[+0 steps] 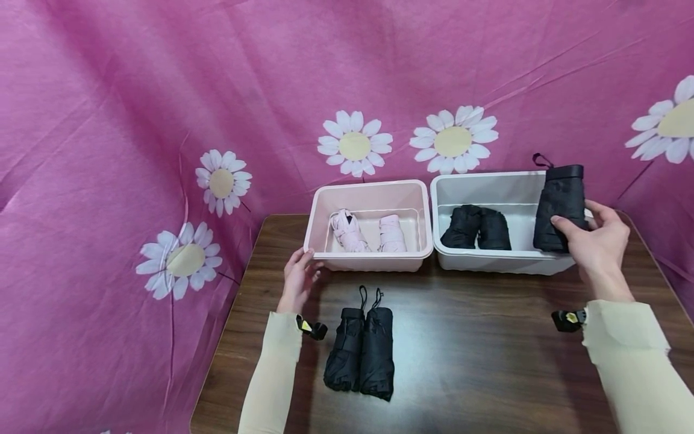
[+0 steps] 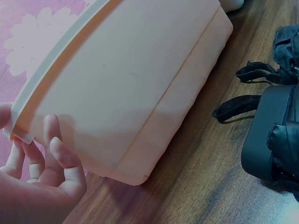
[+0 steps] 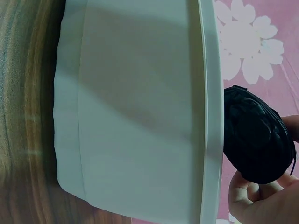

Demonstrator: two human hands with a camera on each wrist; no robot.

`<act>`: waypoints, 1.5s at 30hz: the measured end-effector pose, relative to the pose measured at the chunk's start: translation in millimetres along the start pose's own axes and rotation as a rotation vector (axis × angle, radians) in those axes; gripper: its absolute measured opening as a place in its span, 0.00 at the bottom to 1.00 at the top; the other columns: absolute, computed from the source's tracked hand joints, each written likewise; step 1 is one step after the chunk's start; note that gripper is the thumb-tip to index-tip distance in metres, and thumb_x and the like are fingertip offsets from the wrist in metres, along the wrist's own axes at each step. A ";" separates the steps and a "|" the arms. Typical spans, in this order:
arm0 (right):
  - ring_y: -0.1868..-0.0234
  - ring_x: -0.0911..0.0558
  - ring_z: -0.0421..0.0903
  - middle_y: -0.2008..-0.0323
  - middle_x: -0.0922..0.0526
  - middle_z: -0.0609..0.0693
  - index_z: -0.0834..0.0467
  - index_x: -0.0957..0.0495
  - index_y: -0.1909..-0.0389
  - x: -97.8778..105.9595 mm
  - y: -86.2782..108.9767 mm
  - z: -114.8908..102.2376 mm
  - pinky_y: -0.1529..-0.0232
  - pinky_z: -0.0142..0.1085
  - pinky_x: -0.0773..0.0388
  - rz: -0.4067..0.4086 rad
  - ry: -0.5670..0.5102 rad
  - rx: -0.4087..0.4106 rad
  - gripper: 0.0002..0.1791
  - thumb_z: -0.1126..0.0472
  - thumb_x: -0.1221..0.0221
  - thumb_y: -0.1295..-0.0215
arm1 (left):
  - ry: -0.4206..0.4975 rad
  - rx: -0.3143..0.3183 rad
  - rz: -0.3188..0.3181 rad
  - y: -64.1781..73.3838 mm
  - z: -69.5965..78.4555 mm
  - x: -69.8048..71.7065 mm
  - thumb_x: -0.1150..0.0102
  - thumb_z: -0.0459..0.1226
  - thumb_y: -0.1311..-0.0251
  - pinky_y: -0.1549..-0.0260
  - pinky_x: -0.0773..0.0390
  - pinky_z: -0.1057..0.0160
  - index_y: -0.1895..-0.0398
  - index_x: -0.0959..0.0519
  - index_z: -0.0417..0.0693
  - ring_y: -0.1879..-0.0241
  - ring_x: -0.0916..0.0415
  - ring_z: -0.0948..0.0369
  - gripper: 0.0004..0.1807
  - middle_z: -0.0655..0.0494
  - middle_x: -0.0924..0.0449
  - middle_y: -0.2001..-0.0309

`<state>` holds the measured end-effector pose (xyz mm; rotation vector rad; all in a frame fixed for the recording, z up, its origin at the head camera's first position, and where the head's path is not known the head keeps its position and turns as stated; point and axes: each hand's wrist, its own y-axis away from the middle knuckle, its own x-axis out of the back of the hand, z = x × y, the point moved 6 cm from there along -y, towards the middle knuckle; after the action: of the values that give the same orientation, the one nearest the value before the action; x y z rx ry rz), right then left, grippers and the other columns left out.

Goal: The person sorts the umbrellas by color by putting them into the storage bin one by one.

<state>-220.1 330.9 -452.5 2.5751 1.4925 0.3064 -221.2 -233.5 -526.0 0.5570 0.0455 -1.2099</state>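
Note:
My right hand (image 1: pixel 602 241) grips a black folded umbrella (image 1: pixel 561 208), its looped end up, at the right end of the pale grey bin (image 1: pixel 504 263). In the right wrist view the umbrella's rounded end (image 3: pixel 254 135) shows just past the bin's rim. Two more black folded umbrellas (image 1: pixel 461 227) lie inside that bin. At the pink bin's (image 1: pixel 374 263) near left corner, my left hand (image 1: pixel 300 279) pinches the rim, thumb above and fingers below. Two pale pink wrapped bundles (image 1: pixel 391 234), probably folded umbrellas, lie in the pink bin.
Two black folded umbrellas (image 1: pixel 376 352) lie side by side on the brown wooden table (image 1: pixel 477 349), loops toward the pink bin. Both bins stand next to each other at the back, against a pink cloth (image 1: pixel 271 90) with white flowers.

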 end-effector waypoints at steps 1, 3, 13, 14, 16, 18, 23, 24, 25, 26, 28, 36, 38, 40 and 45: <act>0.70 0.24 0.22 0.67 0.25 0.30 0.47 0.33 0.33 -0.5 0.0 -0.3 0.76 0.17 0.25 -0.001 0.012 0.004 0.38 0.62 0.31 0.46 | -0.005 0.001 0.002 0.1 -0.1 0.1 0.43 0.36 0.35 0.76 0.27 0.70 0.38 0.35 0.39 0.78 0.22 0.65 0.25 0.63 0.20 0.70; 0.72 0.23 0.22 0.70 0.24 0.29 0.47 0.33 0.33 -1.3 -0.1 -0.8 0.77 0.18 0.25 -0.008 0.020 0.012 0.38 0.62 0.31 0.46 | -0.009 0.002 0.006 0.2 -0.3 0.4 0.43 0.36 0.35 0.76 0.27 0.70 0.38 0.35 0.39 0.78 0.22 0.66 0.25 0.62 0.19 0.70; 0.75 0.22 0.24 0.74 0.24 0.31 0.47 0.31 0.38 -2.3 1.2 0.9 0.79 0.19 0.25 -0.010 -0.069 -0.013 0.35 0.63 0.30 0.47 | -0.011 0.003 0.008 0.8 -0.8 0.4 0.43 0.37 0.35 0.76 0.27 0.70 0.37 0.35 0.39 0.78 0.21 0.66 0.25 0.63 0.19 0.71; 0.75 0.23 0.24 0.73 0.23 0.31 0.47 0.31 0.38 -2.6 1.8 0.8 0.79 0.19 0.25 -0.011 -0.085 -0.014 0.34 0.63 0.30 0.47 | -0.013 0.002 0.009 0.9 -0.8 0.5 0.43 0.37 0.35 0.76 0.27 0.70 0.37 0.36 0.39 0.78 0.21 0.66 0.25 0.63 0.19 0.71; 0.74 0.22 0.25 0.73 0.22 0.32 0.46 0.29 0.42 -3.4 3.5 0.1 0.78 0.19 0.25 -0.018 -0.124 -0.019 0.32 0.65 0.31 0.47 | -0.013 0.004 0.011 1.1 -1.0 0.5 0.43 0.37 0.35 0.76 0.27 0.70 0.37 0.36 0.40 0.78 0.21 0.66 0.25 0.63 0.19 0.72; 0.74 0.21 0.26 0.73 0.19 0.33 0.47 0.28 0.46 -4.1 5.3 -1.6 0.77 0.19 0.26 -0.020 -0.188 -0.012 0.27 0.69 0.33 0.45 | -0.011 0.008 0.012 1.1 -1.3 0.6 0.43 0.37 0.35 0.76 0.27 0.70 0.37 0.35 0.40 0.78 0.21 0.66 0.25 0.63 0.19 0.72; 0.75 0.18 0.28 0.78 0.15 0.35 0.50 0.23 0.61 -4.4 8.5 -9.5 0.78 0.20 0.25 -0.008 -0.294 0.033 0.16 0.75 0.40 0.42 | -0.016 0.010 0.011 0.3 -1.5 1.1 0.43 0.37 0.35 0.76 0.27 0.69 0.37 0.35 0.41 0.77 0.21 0.65 0.25 0.63 0.19 0.71; 0.76 0.18 0.28 0.79 0.16 0.35 0.50 0.22 0.63 -4.5 9.2 -11.0 0.78 0.20 0.25 -0.003 -0.294 0.041 0.14 0.74 0.40 0.42 | -0.018 0.010 0.013 0.2 -1.5 1.4 0.43 0.37 0.35 0.76 0.27 0.69 0.37 0.35 0.41 0.77 0.21 0.66 0.25 0.63 0.19 0.71; 0.76 0.19 0.28 0.78 0.16 0.35 0.51 0.21 0.65 -4.8 9.8 -12.2 0.78 0.20 0.24 -0.004 -0.303 0.048 0.13 0.74 0.39 0.42 | -0.020 0.011 0.014 0.0 -1.6 1.5 0.43 0.37 0.35 0.76 0.27 0.69 0.37 0.35 0.41 0.77 0.22 0.66 0.25 0.63 0.20 0.71; 0.75 0.19 0.29 0.78 0.16 0.36 0.51 0.20 0.66 -5.2 10.6 -13.4 0.78 0.20 0.24 -0.006 -0.306 0.054 0.12 0.73 0.38 0.43 | -0.021 0.013 0.015 -0.1 -1.8 1.7 0.43 0.37 0.35 0.76 0.27 0.69 0.37 0.35 0.41 0.77 0.22 0.66 0.25 0.63 0.20 0.71; 0.75 0.19 0.29 0.77 0.16 0.36 0.52 0.18 0.67 -6.7 12.5 -15.9 0.77 0.21 0.23 -0.015 -0.318 0.068 0.11 0.72 0.38 0.43 | -0.020 0.015 0.016 -0.3 -2.0 1.9 0.43 0.37 0.35 0.76 0.27 0.69 0.36 0.35 0.40 0.77 0.22 0.66 0.25 0.63 0.20 0.71; 0.73 0.17 0.32 0.75 0.14 0.40 0.56 0.16 0.67 -21.8 29.3 -31.4 0.75 0.22 0.21 -0.110 -0.396 0.151 0.09 0.73 0.37 0.43 | -0.017 0.019 0.010 -2.6 -1.9 0.9 0.44 0.37 0.34 0.76 0.28 0.69 0.36 0.36 0.40 0.77 0.21 0.65 0.25 0.64 0.19 0.72; 0.74 0.17 0.33 0.75 0.14 0.41 0.57 0.16 0.66 -27.9 36.7 -35.9 0.75 0.22 0.21 -0.134 -0.400 0.187 0.09 0.74 0.37 0.43 | -0.018 0.018 0.011 -2.6 -1.4 0.6 0.44 0.37 0.34 0.76 0.28 0.69 0.36 0.36 0.40 0.77 0.21 0.65 0.25 0.63 0.19 0.72; 0.75 0.17 0.34 0.74 0.14 0.42 0.58 0.16 0.65 -34.5 46.3 -40.0 0.75 0.22 0.22 -0.163 -0.390 0.230 0.09 0.74 0.37 0.43 | -0.015 0.016 0.011 -2.6 -1.1 0.5 0.44 0.37 0.35 0.75 0.28 0.69 0.37 0.36 0.40 0.77 0.21 0.65 0.25 0.63 0.19 0.72; 0.76 0.17 0.35 0.72 0.13 0.42 0.60 0.17 0.63 -53.1 72.8 -45.4 0.74 0.22 0.22 -0.241 -0.366 0.309 0.09 0.74 0.37 0.42 | -0.010 0.020 0.015 -1.6 -1.3 0.4 0.44 0.37 0.35 0.76 0.29 0.69 0.37 0.35 0.41 0.77 0.21 0.65 0.24 0.63 0.20 0.72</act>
<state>-196.1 250.1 -397.2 2.4411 1.7853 -0.4333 -222.1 -233.8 -527.8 0.5678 0.0207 -1.2001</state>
